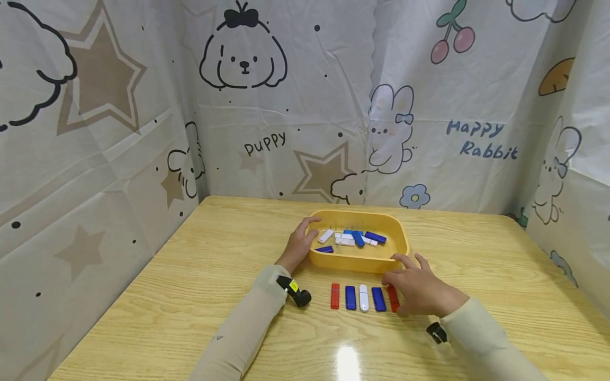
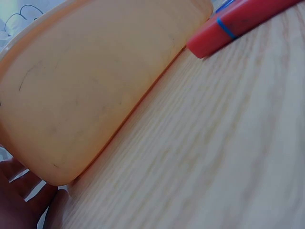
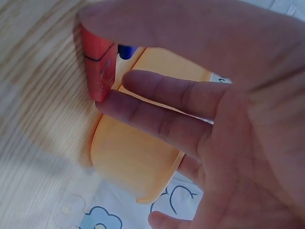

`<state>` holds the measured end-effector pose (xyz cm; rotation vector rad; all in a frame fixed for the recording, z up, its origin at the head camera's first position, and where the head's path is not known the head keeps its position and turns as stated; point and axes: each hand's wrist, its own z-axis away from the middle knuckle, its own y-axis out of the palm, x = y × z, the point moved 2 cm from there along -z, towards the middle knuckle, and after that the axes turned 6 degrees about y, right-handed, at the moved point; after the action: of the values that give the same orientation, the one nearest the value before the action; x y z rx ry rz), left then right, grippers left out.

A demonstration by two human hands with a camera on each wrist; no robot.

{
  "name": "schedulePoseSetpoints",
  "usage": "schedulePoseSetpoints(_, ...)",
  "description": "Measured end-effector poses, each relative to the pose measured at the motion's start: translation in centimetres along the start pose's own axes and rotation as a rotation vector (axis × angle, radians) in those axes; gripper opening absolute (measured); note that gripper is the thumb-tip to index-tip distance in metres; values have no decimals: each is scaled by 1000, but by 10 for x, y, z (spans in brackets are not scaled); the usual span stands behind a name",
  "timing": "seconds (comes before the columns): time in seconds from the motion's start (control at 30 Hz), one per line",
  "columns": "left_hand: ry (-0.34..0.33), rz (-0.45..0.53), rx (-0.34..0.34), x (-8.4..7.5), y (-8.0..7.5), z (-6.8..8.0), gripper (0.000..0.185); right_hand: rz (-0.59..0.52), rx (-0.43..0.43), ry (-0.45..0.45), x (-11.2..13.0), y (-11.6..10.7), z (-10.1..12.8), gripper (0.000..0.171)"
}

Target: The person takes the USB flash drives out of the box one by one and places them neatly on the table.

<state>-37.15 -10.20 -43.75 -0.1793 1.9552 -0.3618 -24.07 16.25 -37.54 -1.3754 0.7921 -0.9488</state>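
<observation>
My left hand [image 1: 296,247] holds the left end of a yellow plastic box [image 1: 355,263], its fingers curved at the rim. At the right end of a row, my right hand [image 1: 421,288] pinches a red USB stick [image 3: 99,67] end to end between thumb and a fingertip. The stick looks to lie at table level. Leftward in the row lie a blue USB stick [image 1: 378,299], a white one [image 1: 364,298], another blue one [image 1: 350,298] and another red one [image 1: 335,296]. Inside the box are several loose white sticks [image 1: 344,242] and blue sticks [image 1: 376,237].
The wooden table [image 1: 190,296] stretches out around the box and row. A patterned cloth [image 1: 286,116] hangs behind and at both sides. Each wrist wears a small black camera, seen at the left wrist [image 1: 294,291] and the right wrist [image 1: 436,333].
</observation>
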Motion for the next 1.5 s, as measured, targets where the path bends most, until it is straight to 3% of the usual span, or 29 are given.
schedulePoseSetpoints(0.23,-6,-3,-3,-1,1,1,37,-27,2,-13,-1,-1,0,49)
schedulePoseSetpoints(0.53,-2,-2,-7,1,0,1,37,-141,-30,-89,-5,-10,-1,34)
schedulePoseSetpoints(0.77,2,0,-14,0,-3,1,37,-189,-121,-173,-7,-19,-6,16)
schedulePoseSetpoints(0.9,1,4,-10,1,-2,1,37,-269,-152,-206,-12,-22,-12,9)
schedulePoseSetpoints(1.07,-3,-11,-4,-2,0,3,37,-389,-208,-192,-20,-21,-24,5)
schedulePoseSetpoints(1.23,-3,-14,-1,-4,0,3,38,-440,-259,-130,-27,-19,-44,5)
schedulePoseSetpoints(1.5,6,-1,1,-3,-2,3,39,-348,-272,-45,-31,-13,-76,23)
